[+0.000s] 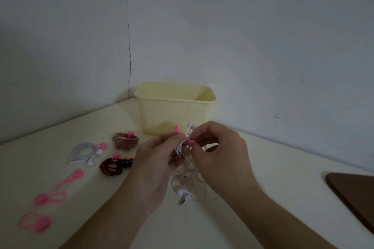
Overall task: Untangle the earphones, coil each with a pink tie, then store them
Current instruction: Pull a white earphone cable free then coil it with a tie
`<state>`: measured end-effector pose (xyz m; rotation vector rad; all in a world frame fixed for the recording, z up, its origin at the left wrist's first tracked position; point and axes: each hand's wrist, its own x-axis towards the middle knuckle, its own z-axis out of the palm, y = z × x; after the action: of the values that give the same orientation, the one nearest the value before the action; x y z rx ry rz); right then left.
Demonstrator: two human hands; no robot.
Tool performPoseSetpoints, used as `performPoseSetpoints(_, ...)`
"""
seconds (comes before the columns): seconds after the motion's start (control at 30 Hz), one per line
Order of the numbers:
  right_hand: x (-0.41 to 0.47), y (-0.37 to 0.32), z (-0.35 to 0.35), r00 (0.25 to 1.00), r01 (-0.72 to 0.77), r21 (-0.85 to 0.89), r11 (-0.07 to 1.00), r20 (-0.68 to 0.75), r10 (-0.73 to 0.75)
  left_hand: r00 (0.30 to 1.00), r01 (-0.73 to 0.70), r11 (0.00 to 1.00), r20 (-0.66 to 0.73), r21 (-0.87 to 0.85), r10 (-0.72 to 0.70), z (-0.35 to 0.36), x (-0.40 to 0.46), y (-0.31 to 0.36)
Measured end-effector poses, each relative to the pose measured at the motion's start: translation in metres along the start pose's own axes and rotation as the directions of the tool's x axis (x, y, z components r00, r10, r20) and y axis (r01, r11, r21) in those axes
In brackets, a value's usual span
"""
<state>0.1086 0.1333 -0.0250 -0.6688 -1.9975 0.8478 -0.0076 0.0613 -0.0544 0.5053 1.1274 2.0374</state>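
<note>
You're in a plain room, likely a home. A pale table (263, 168) meets bare walls (242, 26); a bin (174, 115) sits at 12 o'clock.

Table (263, 168); bin (174, 115); 3 coiled earphones (125, 140); ties (50, 198)

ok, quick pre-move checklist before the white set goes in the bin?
1. Both hands on the coil: left hand and right hand hold the white earphones above the table. ok.
2. Pink tie fastened round the coil: it sits at the top of the bundle, but the closure is hidden by fingers. cannot tell.
3. Loose ends tucked: an earbud and the plug dangle below the coil. not ok.
4. Yellow bin open and upright behind the hands. ok.
5. Bin contents: the inside is barely in view. cannot tell.
6. Other sets stored: three tied coils lie on the table left of the hands. not ok.
</note>
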Motion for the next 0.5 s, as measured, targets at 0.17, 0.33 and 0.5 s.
performPoseSetpoints(0.17,-0.0009,0.0028,0.0032,0.999,0.039,-0.08,0.996,-0.031,-0.041,1.0,-0.013,1.0,-0.016,-0.001,0.013,0.0016,-0.0016,0.0005)
performPoseSetpoints(0.33,-0.0008,0.0015,0.0008,0.999,-0.03,-0.062,0.998,0.025,0.032,0.999,-0.02,1.0,-0.033,0.002,0.02,0.0015,-0.0013,0.0009)
performPoseSetpoints(0.5,0.0043,0.001,-0.0045,0.955,-0.274,0.176,0.945,0.162,0.247,0.999,-0.026,1.0,-0.03,-0.004,0.026,-0.0004,-0.0002,0.0006)
